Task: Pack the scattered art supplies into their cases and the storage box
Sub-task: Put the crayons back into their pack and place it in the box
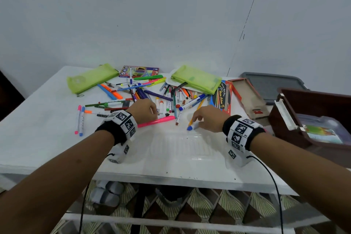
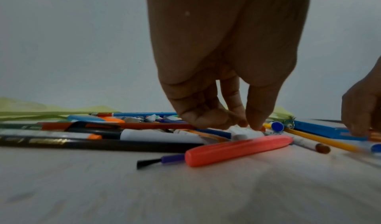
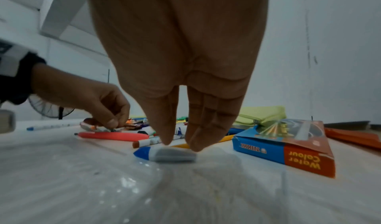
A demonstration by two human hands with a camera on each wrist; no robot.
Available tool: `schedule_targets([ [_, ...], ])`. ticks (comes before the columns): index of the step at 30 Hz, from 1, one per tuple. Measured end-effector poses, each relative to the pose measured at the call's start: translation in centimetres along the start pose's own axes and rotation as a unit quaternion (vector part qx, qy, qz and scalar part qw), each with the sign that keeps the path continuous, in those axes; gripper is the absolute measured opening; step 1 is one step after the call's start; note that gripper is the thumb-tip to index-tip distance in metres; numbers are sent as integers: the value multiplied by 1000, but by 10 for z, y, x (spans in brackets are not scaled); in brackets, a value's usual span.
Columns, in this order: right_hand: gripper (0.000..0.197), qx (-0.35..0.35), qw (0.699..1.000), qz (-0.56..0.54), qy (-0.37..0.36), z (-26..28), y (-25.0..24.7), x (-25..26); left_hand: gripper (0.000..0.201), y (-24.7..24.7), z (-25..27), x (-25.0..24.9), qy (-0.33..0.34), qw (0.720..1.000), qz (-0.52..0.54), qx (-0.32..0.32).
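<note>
r hand (image 3: 181,81) fingers (image 3: 164,129) pinch blue-cap marker (image 3: 164,154) on surface (image 1: 47,119). l hand (image 2: 222,64) fingers curled, pinching white marker (image 2: 243,132) in pile, by pink pen (image 2: 237,152).

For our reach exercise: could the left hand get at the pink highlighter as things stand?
Probably yes. The pink highlighter lies uncovered on the table's near side, just below the left hand, whose fingers are busy with a small white marker.

Plastic, mesh cloth and printed card on a matt white table (image 1: 47,119).
Just past the left hand (image 1: 146,109), glossy smooth pink highlighter (image 1: 156,121); beside the right hand (image 1: 208,118), glossy card box (image 3: 288,147); beyond, green mesh pouch (image 1: 196,79).
</note>
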State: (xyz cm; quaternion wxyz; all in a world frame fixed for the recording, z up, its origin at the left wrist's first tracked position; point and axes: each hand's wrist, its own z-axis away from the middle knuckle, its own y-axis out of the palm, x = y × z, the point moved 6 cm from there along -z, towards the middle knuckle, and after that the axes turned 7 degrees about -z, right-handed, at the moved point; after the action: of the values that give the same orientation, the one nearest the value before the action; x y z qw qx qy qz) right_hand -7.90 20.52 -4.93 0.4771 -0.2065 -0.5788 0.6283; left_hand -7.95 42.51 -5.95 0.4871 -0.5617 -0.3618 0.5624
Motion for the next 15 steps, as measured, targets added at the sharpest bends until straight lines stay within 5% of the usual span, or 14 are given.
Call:
schedule_targets([
  [10, 20, 53, 998, 25, -9, -36, -6, 2, 15, -3, -46, -12, 92, 988, -43, 116],
  [15, 20, 8, 999, -44, 9, -37, -18, 3, 45, 0, -45, -29, 137, 972, -82, 169],
])
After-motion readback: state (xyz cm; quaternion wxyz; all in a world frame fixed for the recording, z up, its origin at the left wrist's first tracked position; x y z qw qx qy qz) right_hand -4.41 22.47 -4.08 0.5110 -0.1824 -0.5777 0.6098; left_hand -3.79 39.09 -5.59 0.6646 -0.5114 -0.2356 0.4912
